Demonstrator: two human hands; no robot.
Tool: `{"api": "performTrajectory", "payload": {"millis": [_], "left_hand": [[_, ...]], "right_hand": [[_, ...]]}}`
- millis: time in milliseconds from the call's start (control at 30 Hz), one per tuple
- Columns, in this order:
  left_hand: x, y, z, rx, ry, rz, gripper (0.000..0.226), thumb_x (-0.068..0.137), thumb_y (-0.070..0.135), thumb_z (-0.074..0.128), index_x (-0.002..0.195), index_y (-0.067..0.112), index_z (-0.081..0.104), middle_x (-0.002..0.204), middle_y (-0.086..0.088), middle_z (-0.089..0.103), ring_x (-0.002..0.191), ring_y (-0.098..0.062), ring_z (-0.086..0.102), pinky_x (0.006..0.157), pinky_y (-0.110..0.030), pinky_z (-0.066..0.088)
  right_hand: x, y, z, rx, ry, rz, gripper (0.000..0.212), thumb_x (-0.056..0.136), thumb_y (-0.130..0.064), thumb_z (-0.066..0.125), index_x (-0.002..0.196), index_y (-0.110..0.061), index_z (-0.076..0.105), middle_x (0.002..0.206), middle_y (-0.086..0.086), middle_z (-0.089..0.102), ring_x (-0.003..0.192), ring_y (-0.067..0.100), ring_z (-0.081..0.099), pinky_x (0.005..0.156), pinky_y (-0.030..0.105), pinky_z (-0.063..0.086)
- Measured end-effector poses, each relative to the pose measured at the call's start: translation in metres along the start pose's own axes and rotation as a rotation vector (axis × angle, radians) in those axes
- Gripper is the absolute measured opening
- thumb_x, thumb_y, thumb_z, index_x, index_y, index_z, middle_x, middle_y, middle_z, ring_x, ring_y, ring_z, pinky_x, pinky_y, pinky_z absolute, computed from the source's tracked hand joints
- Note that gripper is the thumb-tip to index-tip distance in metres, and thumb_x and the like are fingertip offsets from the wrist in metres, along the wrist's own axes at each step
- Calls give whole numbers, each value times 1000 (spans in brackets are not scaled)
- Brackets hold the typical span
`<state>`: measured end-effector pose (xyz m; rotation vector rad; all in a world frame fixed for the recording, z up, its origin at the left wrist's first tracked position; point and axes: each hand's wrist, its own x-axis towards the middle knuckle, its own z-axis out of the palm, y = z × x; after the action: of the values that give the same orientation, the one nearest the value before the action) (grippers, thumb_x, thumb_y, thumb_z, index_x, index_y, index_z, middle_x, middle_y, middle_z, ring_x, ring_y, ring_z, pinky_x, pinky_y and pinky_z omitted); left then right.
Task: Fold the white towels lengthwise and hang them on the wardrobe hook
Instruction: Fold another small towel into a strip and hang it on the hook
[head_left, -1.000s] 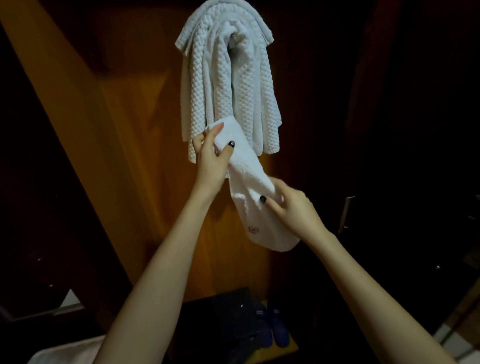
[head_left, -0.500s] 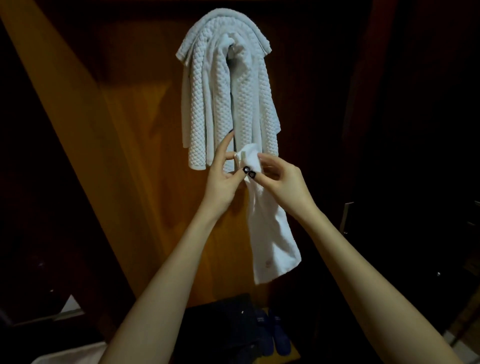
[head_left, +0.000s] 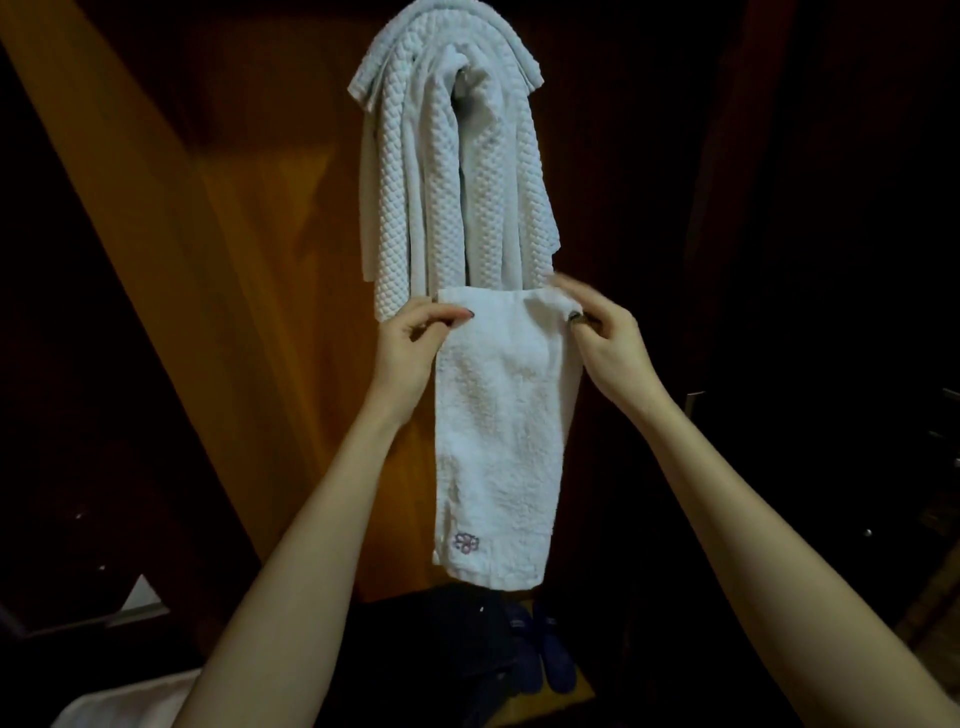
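A small white towel (head_left: 498, 431) with an embroidered mark near its bottom left corner hangs flat in front of me. My left hand (head_left: 410, 345) pinches its top left corner and my right hand (head_left: 605, 345) pinches its top right corner. Above it, a textured waffle-weave white towel (head_left: 452, 156) hangs draped in folds on the wooden wardrobe panel (head_left: 270, 249); the hook itself is hidden under it. The small towel's top edge overlaps the lower ends of the hanging towel.
A dark bag (head_left: 441, 660) and dark blue slippers (head_left: 545, 654) sit on the wardrobe floor below. A white cloth (head_left: 124, 701) shows at the bottom left. A metal handle (head_left: 693, 410) is on the dark door at right.
The small towel was held bunched with both hands close together; now my hands have moved apart and spread its top edge flat, so it hangs open and wider.
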<state>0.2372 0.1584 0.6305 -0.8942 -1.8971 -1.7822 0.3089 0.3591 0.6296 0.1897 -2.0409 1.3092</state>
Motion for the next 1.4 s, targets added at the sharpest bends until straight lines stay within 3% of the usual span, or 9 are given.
{"api": "performTrajectory", "payload": {"millis": [167,300,533,633,733,867,1000,1233,1400], "left_hand": [[-1,7,-1,136,-256,29,40,85,-4,64,121,13,60,116,5,42,114,-6,47,96,-15,41],[-3,6,-2,192,-289,39,54,82,-3,68,130,15,51,127,1,35,131,-12,36,114,-35,30],[14,18,5,130,-73,146,53,83,-5,67,131,11,50,126,6,38,124,-1,39,112,-27,32],[24,17,2,172,-53,118,52,86,-2,65,131,16,49,124,13,36,123,1,39,110,-35,37],[25,10,3,223,-30,119,42,85,-5,64,126,6,59,123,-7,49,116,-8,48,101,-15,41],[19,1,7,266,-40,89,31,86,1,66,117,8,66,115,-5,57,108,-8,54,96,-13,43],[17,-6,10,358,-129,15,59,77,13,76,129,20,49,124,6,39,115,-4,38,86,4,28],[11,-12,8,445,-198,6,72,84,10,70,143,29,35,147,-3,26,138,-12,26,109,-18,26],[1,-8,15,187,-34,73,39,83,-6,67,118,11,66,118,-10,57,103,9,54,98,-15,45]], "right_hand": [[2,6,-4,-17,-137,68,32,91,-18,65,122,-27,66,123,-10,63,111,2,58,94,18,49],[5,12,-5,65,60,95,33,88,2,60,114,-15,71,113,-4,68,101,0,63,86,19,50],[-6,21,7,322,-248,93,47,87,1,67,119,-33,63,123,-21,60,119,-2,56,95,19,49],[-9,29,10,195,-171,102,48,87,10,58,113,-30,67,117,-19,64,117,3,59,91,15,49],[-8,29,9,76,-91,95,55,86,7,53,120,-35,64,119,-26,60,115,-7,56,94,15,48],[-6,28,4,56,-210,70,72,86,0,63,140,-44,44,140,-21,46,128,-5,45,101,18,43],[-4,25,0,-119,-342,39,96,84,-10,70,147,-56,13,156,-18,23,139,-2,26,107,17,32],[-13,24,-2,-183,-328,-2,94,84,2,62,148,-50,20,159,-20,16,141,-5,22,108,18,36],[-23,22,9,-193,-296,-100,96,84,11,53,152,-45,17,161,-21,5,144,-9,9,108,6,26]]}}
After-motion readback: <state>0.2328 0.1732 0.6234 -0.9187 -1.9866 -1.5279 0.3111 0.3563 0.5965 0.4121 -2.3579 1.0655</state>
